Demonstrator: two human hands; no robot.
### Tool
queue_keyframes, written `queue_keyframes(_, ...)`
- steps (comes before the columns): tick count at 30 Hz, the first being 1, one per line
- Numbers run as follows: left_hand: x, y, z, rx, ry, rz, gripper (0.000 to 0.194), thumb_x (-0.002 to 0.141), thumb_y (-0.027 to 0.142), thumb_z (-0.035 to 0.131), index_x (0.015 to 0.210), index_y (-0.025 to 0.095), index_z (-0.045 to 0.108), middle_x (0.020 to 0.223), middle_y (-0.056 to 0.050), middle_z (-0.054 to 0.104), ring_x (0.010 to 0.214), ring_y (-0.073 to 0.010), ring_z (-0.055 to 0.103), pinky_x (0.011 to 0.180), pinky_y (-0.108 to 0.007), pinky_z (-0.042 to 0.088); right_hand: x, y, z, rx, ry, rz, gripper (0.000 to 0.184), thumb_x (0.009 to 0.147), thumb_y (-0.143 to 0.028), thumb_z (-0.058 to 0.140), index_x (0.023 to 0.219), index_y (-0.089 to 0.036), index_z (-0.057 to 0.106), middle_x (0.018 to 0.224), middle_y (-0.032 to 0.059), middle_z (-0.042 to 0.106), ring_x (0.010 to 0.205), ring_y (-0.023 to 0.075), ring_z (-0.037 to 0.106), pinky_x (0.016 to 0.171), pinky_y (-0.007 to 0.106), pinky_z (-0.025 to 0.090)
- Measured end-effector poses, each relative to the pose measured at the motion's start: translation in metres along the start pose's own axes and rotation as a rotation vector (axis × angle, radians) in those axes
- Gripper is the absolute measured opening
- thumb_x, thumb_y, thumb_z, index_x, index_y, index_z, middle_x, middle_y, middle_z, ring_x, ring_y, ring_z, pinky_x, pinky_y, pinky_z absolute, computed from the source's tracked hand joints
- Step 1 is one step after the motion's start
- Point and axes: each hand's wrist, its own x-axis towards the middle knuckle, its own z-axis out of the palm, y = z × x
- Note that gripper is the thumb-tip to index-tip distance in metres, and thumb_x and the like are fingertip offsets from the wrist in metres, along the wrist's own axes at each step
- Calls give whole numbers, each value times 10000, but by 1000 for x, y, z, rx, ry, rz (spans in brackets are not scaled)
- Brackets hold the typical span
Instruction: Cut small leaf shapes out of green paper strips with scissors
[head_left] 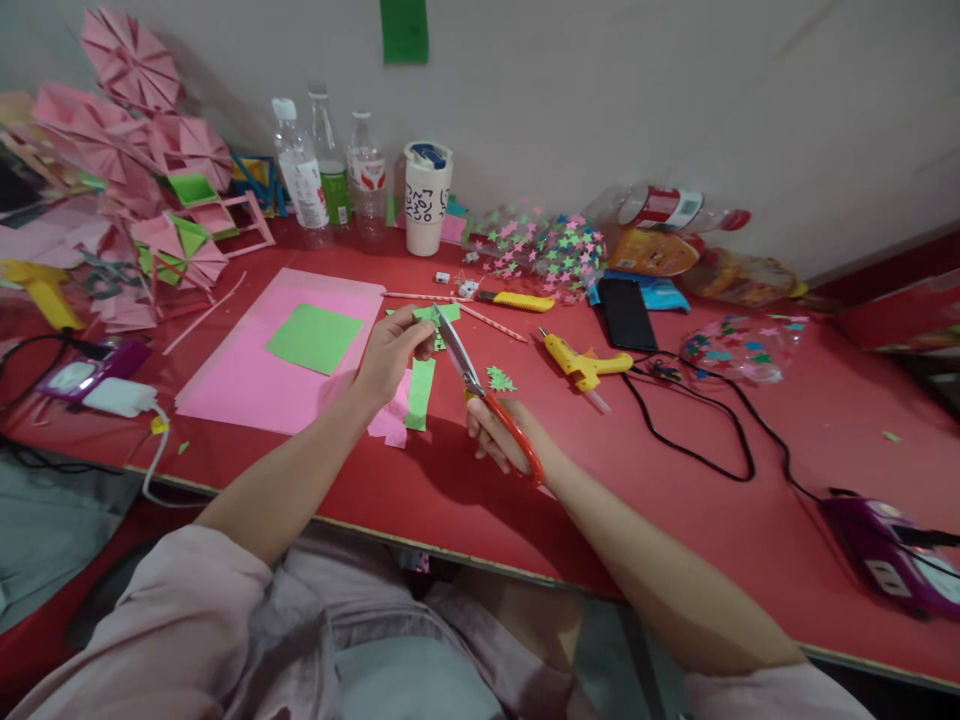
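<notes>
My left hand [391,350] pinches a small piece of green paper [430,316] above the red table [525,500]. My right hand [496,432] grips red-handled scissors [487,395], whose blades point up and left into that green paper. A green paper strip [421,393] and a pink scrap [390,420] lie on the table just below my left hand. A small green cut-out tree shape [500,379] lies to the right of the scissor blades.
A pink sheet [247,380] with a green square [314,338] lies left. A yellow glue gun [583,364], yellow knife [517,300], phone [626,314], black cables [697,440], bottles [300,175], white cup [426,198], star-filled bags [540,250] and pink paper fans [127,150] surround the work spot.
</notes>
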Motion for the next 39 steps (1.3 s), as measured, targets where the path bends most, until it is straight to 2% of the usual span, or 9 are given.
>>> queue_keyframes(5,0,-1,-1,-5,-6,0,180,764,175,521,584,169,504,508,45,519,480,-34,479,494,-179,394,4,3,-1,0,0,45,496,771,-666,452,586,-206,432,291,-102,349,225,58,351,425,247,473)
queue_keyframes(14,1,2,-2,-15,-5,-18,171,754,172,527,583,168,515,506,41,525,480,-35,481,495,-177,396,1,-2,-3,0,-3,19,480,776,-646,468,588,-208,422,294,-109,338,230,52,350,422,232,473)
queue_keyframes(21,2,4,-6,-60,14,-37,170,731,174,546,564,167,512,477,43,512,438,-29,445,455,-171,366,8,4,-4,-25,17,77,500,732,-674,498,567,-207,431,294,-95,357,227,63,372,390,233,463)
queue_keyframes(29,8,5,-9,-179,119,-59,133,691,181,558,575,179,493,451,60,487,406,-27,425,404,-165,317,4,-5,-1,-52,39,89,453,739,-615,532,579,-203,437,308,-91,349,245,71,389,301,196,355)
queue_keyframes(31,8,5,-8,-215,104,-80,121,693,206,563,590,179,507,463,55,498,417,-31,435,414,-170,328,2,-7,0,-51,43,94,434,747,-596,529,588,-202,438,307,-97,341,241,69,379,302,196,356)
queue_keyframes(35,6,3,-5,-210,-18,-115,175,714,253,565,570,164,522,504,26,538,464,-43,486,458,-187,376,0,-8,2,-42,66,57,415,760,-569,519,585,-203,429,306,-101,329,242,69,378,302,193,360)
queue_keyframes(39,4,2,-5,-164,25,-90,139,724,225,567,607,164,524,547,24,580,475,-41,505,478,-186,389,2,-5,2,-15,66,38,407,757,-556,535,588,-199,437,309,-105,339,237,57,354,354,206,418)
